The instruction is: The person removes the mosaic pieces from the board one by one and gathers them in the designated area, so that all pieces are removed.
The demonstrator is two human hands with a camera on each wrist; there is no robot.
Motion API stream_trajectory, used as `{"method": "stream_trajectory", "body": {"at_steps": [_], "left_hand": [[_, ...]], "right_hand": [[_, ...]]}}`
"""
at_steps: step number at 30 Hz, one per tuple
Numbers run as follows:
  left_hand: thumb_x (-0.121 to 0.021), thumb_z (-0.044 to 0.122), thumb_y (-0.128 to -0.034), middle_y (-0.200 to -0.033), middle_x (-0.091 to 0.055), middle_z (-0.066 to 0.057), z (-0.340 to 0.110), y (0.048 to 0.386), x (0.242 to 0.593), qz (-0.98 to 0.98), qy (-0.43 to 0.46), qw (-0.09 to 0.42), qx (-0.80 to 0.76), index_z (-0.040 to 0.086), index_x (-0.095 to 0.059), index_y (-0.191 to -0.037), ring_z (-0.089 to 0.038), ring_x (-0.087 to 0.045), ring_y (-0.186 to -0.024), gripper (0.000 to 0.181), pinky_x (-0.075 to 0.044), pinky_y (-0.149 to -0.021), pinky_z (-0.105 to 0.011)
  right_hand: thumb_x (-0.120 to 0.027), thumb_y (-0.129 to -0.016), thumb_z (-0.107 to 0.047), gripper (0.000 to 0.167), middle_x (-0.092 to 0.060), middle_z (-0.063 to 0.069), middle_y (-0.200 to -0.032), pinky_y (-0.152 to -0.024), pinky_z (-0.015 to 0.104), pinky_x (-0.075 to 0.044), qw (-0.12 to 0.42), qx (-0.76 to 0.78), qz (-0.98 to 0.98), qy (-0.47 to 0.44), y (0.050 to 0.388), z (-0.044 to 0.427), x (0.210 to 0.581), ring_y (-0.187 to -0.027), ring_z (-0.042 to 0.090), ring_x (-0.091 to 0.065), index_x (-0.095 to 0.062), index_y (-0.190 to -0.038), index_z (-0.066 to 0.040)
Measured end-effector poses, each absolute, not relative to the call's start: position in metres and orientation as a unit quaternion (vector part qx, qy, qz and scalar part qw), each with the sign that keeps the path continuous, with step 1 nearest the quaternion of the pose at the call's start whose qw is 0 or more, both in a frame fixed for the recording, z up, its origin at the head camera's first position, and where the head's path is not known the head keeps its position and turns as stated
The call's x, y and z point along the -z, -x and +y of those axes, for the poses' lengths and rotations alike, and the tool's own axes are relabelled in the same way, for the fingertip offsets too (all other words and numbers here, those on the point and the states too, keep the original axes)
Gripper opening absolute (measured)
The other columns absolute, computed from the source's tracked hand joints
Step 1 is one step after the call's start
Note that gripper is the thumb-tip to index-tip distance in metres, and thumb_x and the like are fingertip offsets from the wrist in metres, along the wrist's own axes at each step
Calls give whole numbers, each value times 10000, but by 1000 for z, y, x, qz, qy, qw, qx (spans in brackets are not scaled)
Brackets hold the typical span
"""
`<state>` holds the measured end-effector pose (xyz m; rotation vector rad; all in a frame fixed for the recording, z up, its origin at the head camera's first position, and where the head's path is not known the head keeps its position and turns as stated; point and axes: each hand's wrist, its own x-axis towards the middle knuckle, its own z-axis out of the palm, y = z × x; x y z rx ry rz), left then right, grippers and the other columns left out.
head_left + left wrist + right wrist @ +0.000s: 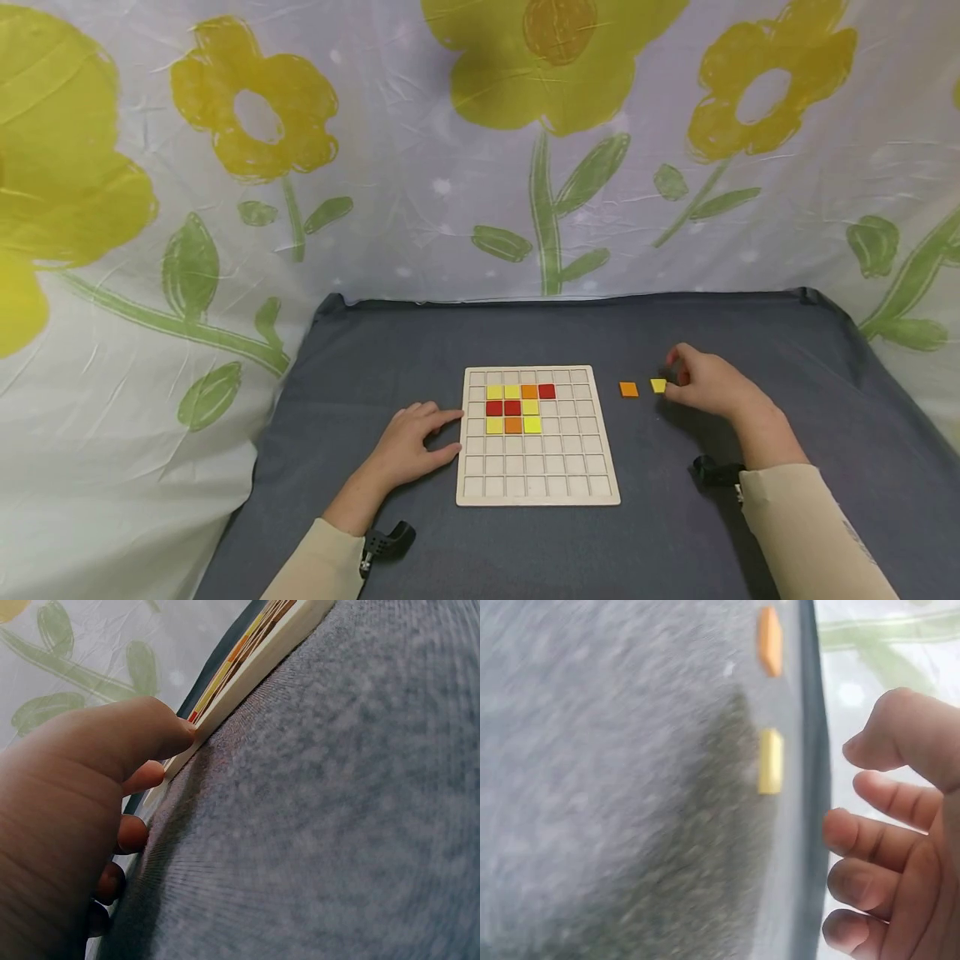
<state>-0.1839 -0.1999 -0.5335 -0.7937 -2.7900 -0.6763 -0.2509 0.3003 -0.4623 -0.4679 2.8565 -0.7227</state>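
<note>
A pale wooden grid board lies on the dark cloth, with several red, orange and yellow square tiles in its upper cells. My left hand rests at the board's left edge, thumb and index fingertips touching it; the left wrist view shows the thumb against the side. To the right of the board lie an orange tile and a yellow tile. Just right of the yellow tile, my right hand hovers with fingers loosely bent. In the right wrist view its thumb and fingers are apart, nothing visible between them.
A dark grey cloth covers the table. Behind and beside it hangs a white curtain with yellow flowers and green leaves. Black straps with small devices sit on both wrists.
</note>
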Motion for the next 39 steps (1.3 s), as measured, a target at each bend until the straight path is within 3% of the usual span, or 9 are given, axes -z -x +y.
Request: {"method": "stream_trajectory", "body": {"at_steps": [16, 27, 39], "left_hand": [[-791, 403, -887, -803, -429, 105, -199, 184, 534, -935, 261, 79, 228, 247, -699, -1342, -70, -365, -731, 489, -324, -718, -331], [-794, 395, -885, -799, -439, 86, -199, 185, 533, -931, 269, 87, 229, 233, -705, -1335, -79, -363, -717, 486, -328, -710, -331], [-791, 397, -886, -799, -434, 93, -199, 184, 533, -934, 263, 81, 229, 241, -704, -1335, -76, -367, -726, 484, -327, -725, -337]], "right_hand": [[-639, -928, -133, 345, -577, 49, -927, -590, 374, -379, 24, 268, 943, 198, 238, 263, 435, -584, 174, -436, -548, -1248, -41], [-675, -935, -226, 326, -586, 21, -899, -537, 361, -364, -24, 272, 943, 191, 237, 226, 430, -539, 159, -439, -583, -1224, -106], [-728, -924, -222, 237, -554, 12, -985, -663, 379, -419, -79, 317, 917, 230, 237, 187, 435, -729, 180, -453, -679, -1128, -111]]}}
